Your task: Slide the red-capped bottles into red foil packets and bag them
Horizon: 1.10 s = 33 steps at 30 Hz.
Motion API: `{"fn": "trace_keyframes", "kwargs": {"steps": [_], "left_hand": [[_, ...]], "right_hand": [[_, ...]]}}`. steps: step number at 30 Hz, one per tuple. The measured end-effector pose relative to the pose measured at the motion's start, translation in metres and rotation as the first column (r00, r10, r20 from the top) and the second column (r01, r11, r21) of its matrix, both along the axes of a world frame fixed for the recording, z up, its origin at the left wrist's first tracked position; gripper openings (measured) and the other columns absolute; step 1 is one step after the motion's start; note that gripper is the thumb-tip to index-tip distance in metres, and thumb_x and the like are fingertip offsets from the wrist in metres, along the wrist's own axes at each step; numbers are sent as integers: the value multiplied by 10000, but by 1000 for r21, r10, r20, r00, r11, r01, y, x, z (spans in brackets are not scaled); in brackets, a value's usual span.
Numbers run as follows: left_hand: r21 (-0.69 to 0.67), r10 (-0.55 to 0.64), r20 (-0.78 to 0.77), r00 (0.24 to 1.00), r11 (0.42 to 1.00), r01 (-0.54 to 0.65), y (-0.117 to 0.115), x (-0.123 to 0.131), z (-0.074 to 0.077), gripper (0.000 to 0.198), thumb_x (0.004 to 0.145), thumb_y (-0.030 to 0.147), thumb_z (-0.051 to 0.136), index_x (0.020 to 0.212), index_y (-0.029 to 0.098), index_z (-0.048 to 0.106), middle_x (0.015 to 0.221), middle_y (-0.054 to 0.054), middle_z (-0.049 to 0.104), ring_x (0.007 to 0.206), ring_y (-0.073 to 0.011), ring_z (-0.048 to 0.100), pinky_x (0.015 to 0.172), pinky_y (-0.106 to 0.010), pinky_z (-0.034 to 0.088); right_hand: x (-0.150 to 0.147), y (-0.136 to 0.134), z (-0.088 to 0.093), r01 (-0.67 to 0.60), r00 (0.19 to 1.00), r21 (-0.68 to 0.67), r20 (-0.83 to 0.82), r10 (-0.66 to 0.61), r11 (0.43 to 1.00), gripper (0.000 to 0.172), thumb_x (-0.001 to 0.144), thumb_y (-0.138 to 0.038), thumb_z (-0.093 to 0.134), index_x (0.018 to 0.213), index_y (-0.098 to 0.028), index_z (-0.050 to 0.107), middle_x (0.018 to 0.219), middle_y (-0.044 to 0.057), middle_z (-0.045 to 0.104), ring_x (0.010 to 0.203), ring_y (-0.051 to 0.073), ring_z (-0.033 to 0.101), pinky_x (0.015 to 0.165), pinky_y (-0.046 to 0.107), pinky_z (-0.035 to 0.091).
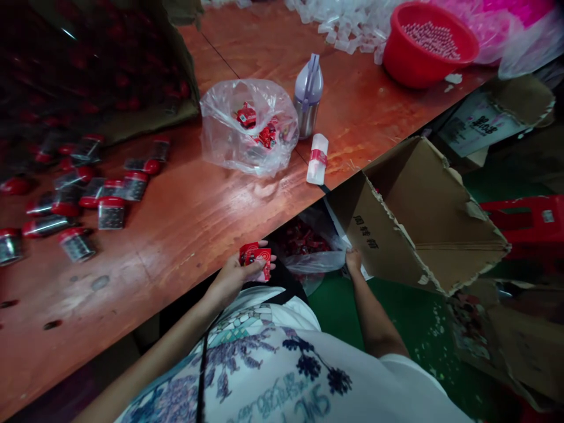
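Left hand (231, 281) fingers are pinched round the small red paper packets (255, 257) at the reddish wooden table (185, 235) edge, right hand (353, 260) by the clear plastic bag (315, 261) (can't tell its grip).

Small red packets (255, 257), white-printed, fanned together, held upright just off the wooden table's (198, 205) near edge; clear plastic bag (317, 261) of red pieces, crumpled, open-mouthed, below that same edge.

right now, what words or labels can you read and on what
Nothing reads surely.
On the cardboard box flap: three printed Chinese characters, too skewed to quote.
On the shirt: lettering, upside down, blurred.
On the white sheet: dark print, blurred.
In the left hand, red packets: white marks, too small.
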<state>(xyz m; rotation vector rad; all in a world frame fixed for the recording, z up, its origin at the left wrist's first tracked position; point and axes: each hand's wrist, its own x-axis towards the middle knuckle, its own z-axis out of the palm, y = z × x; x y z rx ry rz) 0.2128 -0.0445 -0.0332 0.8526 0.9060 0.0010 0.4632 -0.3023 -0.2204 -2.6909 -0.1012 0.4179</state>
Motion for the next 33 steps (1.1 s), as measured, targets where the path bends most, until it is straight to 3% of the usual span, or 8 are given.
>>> {"fn": "trace_keyframes", "kwargs": {"steps": [3,6,8,11,14,23,30,33], "left_hand": [[-17,145,17,989,989,-145,3,-4,5,596,613,228,796,1162,149,578,925,-119,723,784,-235,691,711,-353,553],[8,293,18,956,956,-293,7,-10,9,494,567,198,818,1023,118,647,817,-90,725,700,-214,682,666,-335,556],[33,388,32,921,921,-389,10,-16,11,371,546,196,827,871,102,676,748,-71,713,642,-191,665,627,-309,550],[77,542,84,836,833,-548,15,-30,13,266,511,176,837,696,112,658,628,-20,673,535,-138,615,557,-253,517],[76,617,166,769,770,-634,21,-51,14,250,524,189,831,701,113,672,641,-27,678,568,-147,626,571,-251,513],[114,756,290,587,582,-805,40,-139,12,279,578,220,818,806,120,694,751,-46,710,670,-152,661,679,-251,524],[51,866,350,356,362,-931,58,-182,9,335,501,156,843,801,119,697,713,-31,710,622,-148,663,628,-245,535],[8,874,380,305,326,-945,63,-196,7,321,487,150,847,771,104,705,723,-50,717,634,-158,668,644,-258,545]], "right_hand": [[-16,44,18,-99,994,179,-19,104,979,252,905,-292,506,1049,-117,618,1116,131,614,1025,228,588,906,400,473],[-60,95,56,-265,957,403,-2,290,876,262,909,-314,449,960,-148,645,1008,82,663,978,195,607,900,332,468],[-100,125,91,-369,907,545,36,419,753,250,897,-365,465,874,-185,636,916,37,663,880,169,617,828,296,487],[-154,164,138,-451,787,776,112,606,442,157,818,-355,605,856,-203,594,833,16,627,738,153,597,674,262,490],[-191,199,165,-473,688,821,118,716,319,223,780,-311,657,962,-222,563,844,5,633,725,153,606,633,250,492],[-248,273,189,-740,280,672,268,922,30,230,865,-195,481,1067,-244,581,916,19,695,827,182,656,722,281,498],[-289,314,199,-737,226,676,228,947,14,249,827,-204,537,1067,-226,601,868,14,677,817,165,645,746,271,485],[-301,327,197,-722,104,690,191,976,-58,285,859,-209,492,1127,-245,578,858,2,685,787,152,654,729,258,482]]}}
